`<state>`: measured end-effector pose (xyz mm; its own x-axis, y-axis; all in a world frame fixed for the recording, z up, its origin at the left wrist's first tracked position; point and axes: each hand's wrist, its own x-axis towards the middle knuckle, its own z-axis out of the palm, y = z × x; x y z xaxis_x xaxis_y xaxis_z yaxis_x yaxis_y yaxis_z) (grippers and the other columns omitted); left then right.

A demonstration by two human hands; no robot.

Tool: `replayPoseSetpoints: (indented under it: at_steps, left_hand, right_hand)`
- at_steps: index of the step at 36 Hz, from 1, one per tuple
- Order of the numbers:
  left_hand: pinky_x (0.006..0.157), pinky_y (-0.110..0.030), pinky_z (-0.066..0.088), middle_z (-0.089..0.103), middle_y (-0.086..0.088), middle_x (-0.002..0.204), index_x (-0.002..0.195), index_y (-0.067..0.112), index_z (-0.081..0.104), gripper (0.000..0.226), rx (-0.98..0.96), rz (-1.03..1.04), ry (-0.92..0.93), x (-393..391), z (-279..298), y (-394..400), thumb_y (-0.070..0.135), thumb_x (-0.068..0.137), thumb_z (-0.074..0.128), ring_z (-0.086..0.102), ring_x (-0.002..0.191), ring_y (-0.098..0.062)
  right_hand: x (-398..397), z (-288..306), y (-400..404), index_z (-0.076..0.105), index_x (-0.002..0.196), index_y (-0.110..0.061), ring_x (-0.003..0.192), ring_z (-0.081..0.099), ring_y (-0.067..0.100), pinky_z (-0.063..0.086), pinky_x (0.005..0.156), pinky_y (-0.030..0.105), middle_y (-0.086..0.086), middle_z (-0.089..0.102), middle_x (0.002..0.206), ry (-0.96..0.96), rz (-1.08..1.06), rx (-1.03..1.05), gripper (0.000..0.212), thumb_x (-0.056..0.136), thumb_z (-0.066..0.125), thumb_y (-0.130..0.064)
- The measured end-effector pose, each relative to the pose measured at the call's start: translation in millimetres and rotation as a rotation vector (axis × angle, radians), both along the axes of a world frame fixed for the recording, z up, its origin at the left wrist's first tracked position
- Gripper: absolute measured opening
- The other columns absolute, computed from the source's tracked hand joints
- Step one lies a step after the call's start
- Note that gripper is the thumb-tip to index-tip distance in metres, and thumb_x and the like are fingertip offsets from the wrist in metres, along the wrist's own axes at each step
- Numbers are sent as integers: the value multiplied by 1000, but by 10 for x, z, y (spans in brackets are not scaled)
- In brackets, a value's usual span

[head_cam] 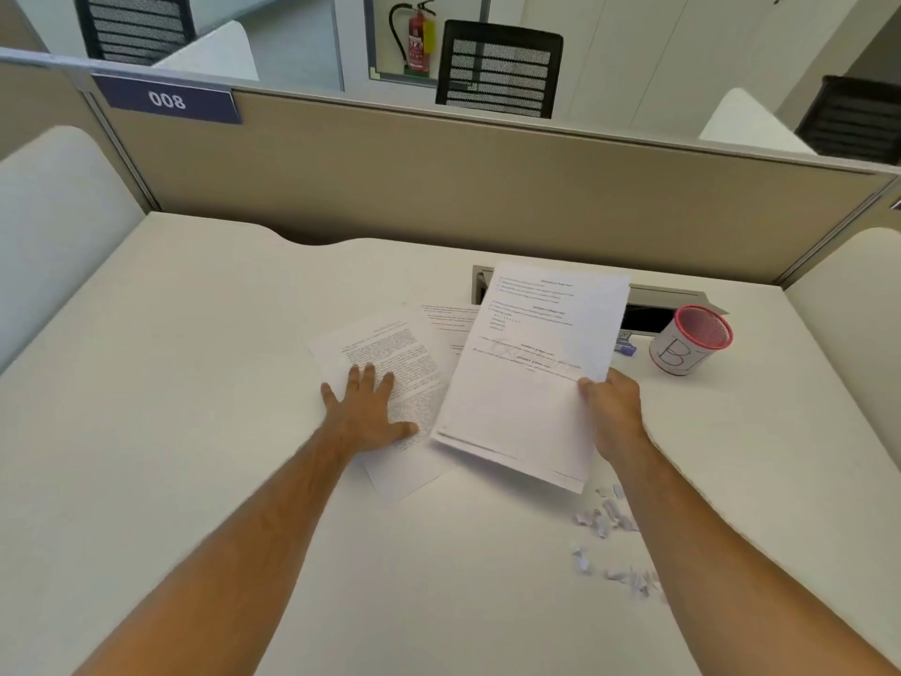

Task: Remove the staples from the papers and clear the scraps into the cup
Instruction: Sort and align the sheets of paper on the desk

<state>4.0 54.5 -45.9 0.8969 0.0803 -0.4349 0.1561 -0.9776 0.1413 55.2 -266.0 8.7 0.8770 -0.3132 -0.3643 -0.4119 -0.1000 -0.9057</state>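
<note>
A printed sheet (pixel 531 363) hangs tilted above the desk, pinched at its right edge by my right hand (pixel 612 407). My left hand (pixel 368 412) lies flat, fingers spread, on another printed sheet (pixel 390 363) on the desk. A third sheet (pixel 448 322) peeks out between the two. Several small paper scraps (pixel 609 539) are scattered at the near right, beside my right forearm. The cup (pixel 690 341), white with a red mesh rim and a handwritten label, stands at the far right. No staples can be made out.
A small purple-and-grey object (pixel 625 344), perhaps a staple remover, lies left of the cup. A grey cable slot (pixel 668 297) is set into the white desk (pixel 195 383) behind the papers. A beige partition (pixel 439 178) bounds the back; white dividers flank both sides.
</note>
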Motion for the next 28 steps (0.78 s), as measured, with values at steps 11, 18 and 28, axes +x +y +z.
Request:
replayPoseSetpoints:
  at_steps: [11,18,28]
  left_hand:
    - [119,-65,4,-7,4,168,160,20,-1,67,-109,-103,-51,-25,-57,-461,42,103,29,-6,155,-27]
    - [125,-51,3,-2,-6,168,159,11,11,68,-204,123,-294,-97,-28,-392,6,96,36,-1,155,-25]
    - [121,-56,-7,-13,-17,165,157,34,-13,96,-195,96,-168,-253,-166,-185,79,86,34,-13,153,-33]
  right_hand:
    - [-58,-116,130,65,127,-13,106,67,30,55,98,47,5,70,121,57,163,-141,32,96,57,-9]
    - [-45,-157,320,65,127,-9,106,65,29,53,89,34,7,70,120,73,321,-278,33,95,55,-9]
    - [22,-237,812,56,128,-2,106,58,29,47,82,31,13,60,127,84,509,-592,32,98,54,-13]
